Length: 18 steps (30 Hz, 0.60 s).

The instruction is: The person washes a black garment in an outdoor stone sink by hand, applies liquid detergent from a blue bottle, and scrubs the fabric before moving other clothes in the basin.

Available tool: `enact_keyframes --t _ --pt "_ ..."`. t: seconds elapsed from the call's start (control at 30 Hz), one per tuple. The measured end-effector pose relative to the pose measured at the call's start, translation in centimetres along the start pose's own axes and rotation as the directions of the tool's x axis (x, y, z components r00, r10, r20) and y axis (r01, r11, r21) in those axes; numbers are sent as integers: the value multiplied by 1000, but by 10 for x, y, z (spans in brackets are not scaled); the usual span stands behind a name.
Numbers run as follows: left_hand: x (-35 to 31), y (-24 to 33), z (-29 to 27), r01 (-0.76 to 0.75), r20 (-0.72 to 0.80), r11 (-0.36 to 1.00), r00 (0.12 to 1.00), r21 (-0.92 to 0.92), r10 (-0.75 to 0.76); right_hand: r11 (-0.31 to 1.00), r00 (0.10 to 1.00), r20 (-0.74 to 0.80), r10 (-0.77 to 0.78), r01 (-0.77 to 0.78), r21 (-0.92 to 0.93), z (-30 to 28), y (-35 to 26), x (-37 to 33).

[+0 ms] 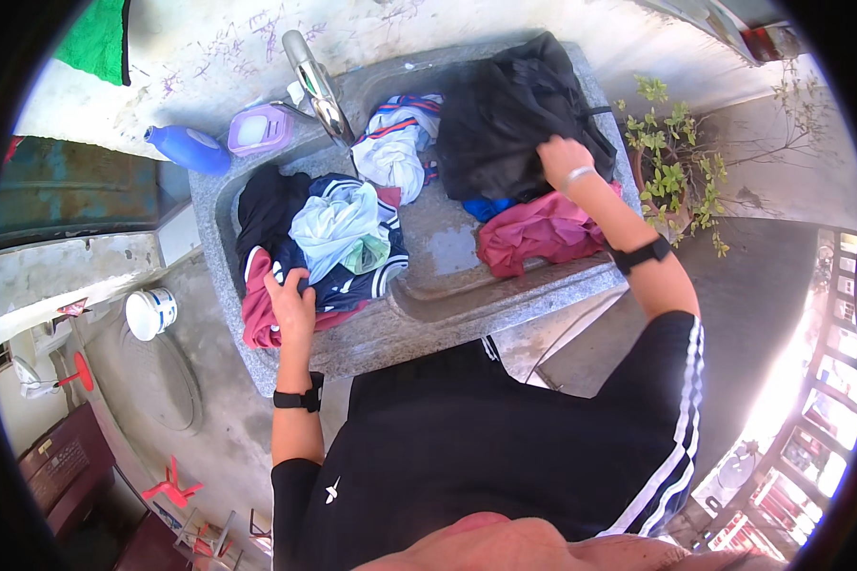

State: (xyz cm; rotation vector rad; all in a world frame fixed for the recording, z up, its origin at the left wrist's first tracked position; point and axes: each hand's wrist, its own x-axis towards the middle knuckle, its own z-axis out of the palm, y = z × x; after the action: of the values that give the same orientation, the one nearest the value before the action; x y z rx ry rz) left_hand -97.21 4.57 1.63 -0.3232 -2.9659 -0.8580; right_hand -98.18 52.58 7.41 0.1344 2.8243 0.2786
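A grey stone sink (333,357) with two basins holds several clothes. My right hand (565,162) is closed on a black garment (495,133), which is heaped over the right basin and its back edge. Below it lie a pink-red garment (533,233) and a bit of blue cloth (488,207). My left hand (292,300) rests on the near side of the left pile with its fingers apart. That pile has a red garment (260,319), a dark navy garment with white stripes (352,285) and a light blue cloth (333,228) on top.
A chrome tap (314,86) stands at the sink's back, beside a white garment with striped trim (395,152). On the back left ledge are a blue bottle (189,149) and a purple soap dish (260,130). A leafy plant (671,152) grows at right; a white bucket (150,314) stands left.
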Motion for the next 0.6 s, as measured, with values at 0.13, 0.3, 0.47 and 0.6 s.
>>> enact_keyframes --t 0.13,0.3,0.47,0.6 --pt "-8 -6 -7 4 -14 1000 1000 -4 -4 997 801 598 22 24 -68 41 20 -61" --pt "-13 -16 0 40 24 998 999 -38 -40 798 872 285 -398 175 577 15 -1 -28" --pt "-12 -28 4 24 26 996 999 -85 -22 977 930 -299 213 -204 59 -12 -15 73" --pt "-7 -30 4 20 44 995 999 -100 -15 903 911 412 -11 -167 395 80 5 109"
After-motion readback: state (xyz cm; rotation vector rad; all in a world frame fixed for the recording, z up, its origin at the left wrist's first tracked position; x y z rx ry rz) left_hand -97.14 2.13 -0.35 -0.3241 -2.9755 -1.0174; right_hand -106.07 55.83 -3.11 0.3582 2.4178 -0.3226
